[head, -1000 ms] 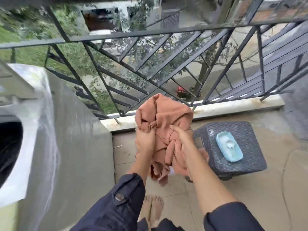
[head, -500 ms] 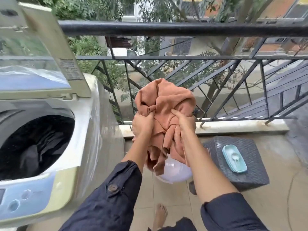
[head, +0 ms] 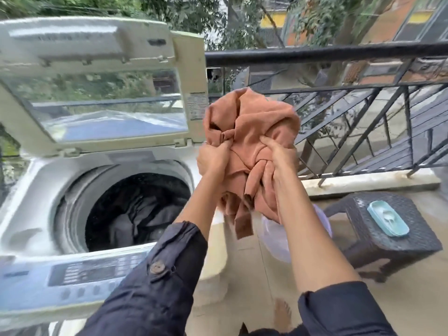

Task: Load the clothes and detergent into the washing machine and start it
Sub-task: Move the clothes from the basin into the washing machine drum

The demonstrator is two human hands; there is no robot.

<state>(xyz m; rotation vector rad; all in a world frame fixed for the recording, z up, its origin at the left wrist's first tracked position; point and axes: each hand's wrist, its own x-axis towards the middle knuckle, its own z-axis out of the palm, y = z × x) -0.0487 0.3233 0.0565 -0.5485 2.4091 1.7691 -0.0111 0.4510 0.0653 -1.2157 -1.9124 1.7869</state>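
Both hands grip bunched orange garment [head: 252,139].

Washing machine [head: 36,214] left, stool [head: 378,243] right, railing [head: 339,54] behind.

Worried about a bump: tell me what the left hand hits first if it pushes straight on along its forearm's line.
The left hand, gripping the orange garment, points up and away. First in that line looks like the raised lid of the washing machine, at its right edge, then the railing; depth is unclear.
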